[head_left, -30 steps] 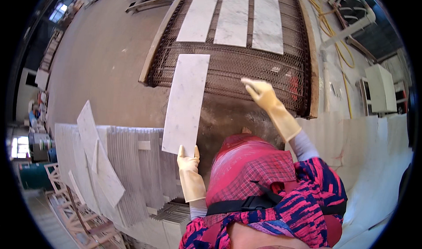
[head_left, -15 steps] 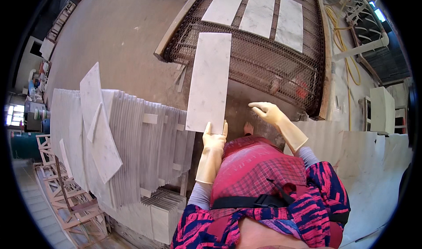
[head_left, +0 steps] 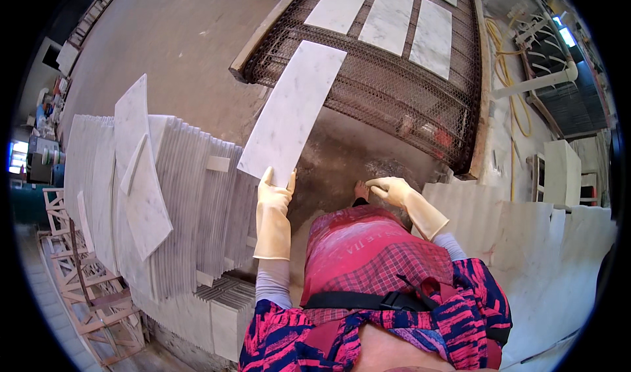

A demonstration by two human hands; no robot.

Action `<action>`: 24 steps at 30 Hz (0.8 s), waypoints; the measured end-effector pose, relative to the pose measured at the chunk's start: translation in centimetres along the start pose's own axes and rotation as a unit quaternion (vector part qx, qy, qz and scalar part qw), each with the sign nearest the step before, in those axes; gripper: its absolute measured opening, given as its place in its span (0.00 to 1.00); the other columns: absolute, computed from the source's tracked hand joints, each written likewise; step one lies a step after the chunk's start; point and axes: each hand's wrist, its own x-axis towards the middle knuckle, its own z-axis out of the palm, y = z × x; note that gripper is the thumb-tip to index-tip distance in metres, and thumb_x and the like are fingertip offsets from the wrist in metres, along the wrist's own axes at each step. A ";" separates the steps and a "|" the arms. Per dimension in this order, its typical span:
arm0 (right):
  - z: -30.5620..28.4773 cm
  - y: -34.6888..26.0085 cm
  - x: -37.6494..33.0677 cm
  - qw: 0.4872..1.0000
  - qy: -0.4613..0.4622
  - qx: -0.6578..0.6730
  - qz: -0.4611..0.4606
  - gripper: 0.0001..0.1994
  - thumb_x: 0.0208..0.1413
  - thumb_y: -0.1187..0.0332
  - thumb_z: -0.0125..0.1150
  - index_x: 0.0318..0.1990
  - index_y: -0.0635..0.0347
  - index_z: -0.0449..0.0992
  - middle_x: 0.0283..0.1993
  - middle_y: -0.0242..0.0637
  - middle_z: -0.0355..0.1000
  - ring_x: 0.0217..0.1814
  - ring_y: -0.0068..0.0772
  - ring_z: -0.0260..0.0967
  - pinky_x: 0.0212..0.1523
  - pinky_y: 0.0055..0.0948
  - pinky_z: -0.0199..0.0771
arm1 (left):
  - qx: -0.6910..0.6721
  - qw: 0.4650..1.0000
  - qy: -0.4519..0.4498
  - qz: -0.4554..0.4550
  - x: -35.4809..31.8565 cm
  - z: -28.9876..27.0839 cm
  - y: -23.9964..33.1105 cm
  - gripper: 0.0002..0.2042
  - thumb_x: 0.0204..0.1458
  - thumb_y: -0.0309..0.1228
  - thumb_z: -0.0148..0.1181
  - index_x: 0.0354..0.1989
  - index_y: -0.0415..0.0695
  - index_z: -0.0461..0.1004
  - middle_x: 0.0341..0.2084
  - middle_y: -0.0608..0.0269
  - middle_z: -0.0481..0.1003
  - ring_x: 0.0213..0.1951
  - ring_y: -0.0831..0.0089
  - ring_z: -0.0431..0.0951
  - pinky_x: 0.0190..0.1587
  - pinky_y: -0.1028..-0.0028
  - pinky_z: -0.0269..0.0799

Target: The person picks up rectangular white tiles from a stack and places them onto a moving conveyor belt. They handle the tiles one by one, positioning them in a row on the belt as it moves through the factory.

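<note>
My left hand (head_left: 274, 194), in a cream rubber glove, is closed on the near end of a long white marble tile (head_left: 292, 112) with grey veins. The tile slants away to the right, its far end over the near edge of a mesh conveyor (head_left: 388, 106). In a matching glove, my right hand (head_left: 392, 191) is held to the right, apart from the tile, fingers stretched loosely leftward and nothing in them. Other marble tiles (head_left: 386, 20) lie in rows on the conveyor.
A big stack of upright tiles (head_left: 190, 194) stands at the left, with a loose tile (head_left: 141, 168) leaning on it. A wooden frame (head_left: 89, 293) is beyond it. At the right are pale slabs (head_left: 519, 247), a yellow hose (head_left: 503, 63) and a white pipe (head_left: 539, 81).
My left hand has moved left and slightly away, swinging the tile from nearly straight to a rightward slant. My right hand has dropped slightly nearer my body.
</note>
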 end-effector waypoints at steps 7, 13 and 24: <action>0.4 1.4 -1.9 0.994 0.008 0.040 0.102 0.20 0.66 0.51 0.52 0.60 0.46 0.78 0.60 0.39 0.77 0.64 0.44 0.72 0.65 0.34 0.70 | -0.032 0.997 0.059 0.033 2.1 0.6 -3.8 0.16 0.62 0.37 0.60 0.55 0.44 0.75 0.52 0.53 0.78 0.50 0.45 0.79 0.47 0.49 0.84; 2.7 6.8 -3.2 0.969 0.039 0.115 0.216 0.22 0.66 0.50 0.52 0.59 0.50 0.78 0.54 0.42 0.79 0.56 0.43 0.77 0.59 0.36 0.74 | -0.044 0.997 0.066 0.008 2.3 1.0 -2.9 0.15 0.60 0.34 0.60 0.55 0.46 0.76 0.51 0.57 0.79 0.49 0.48 0.80 0.46 0.48 0.84; 15.1 22.7 -10.1 0.755 0.140 0.487 0.417 0.19 0.69 0.52 0.50 0.55 0.54 0.77 0.42 0.42 0.82 0.29 0.36 0.76 0.26 0.35 0.75 | -0.025 0.997 0.041 0.068 3.0 0.5 -3.2 0.14 0.64 0.37 0.57 0.54 0.46 0.74 0.51 0.58 0.79 0.49 0.49 0.79 0.47 0.48 0.84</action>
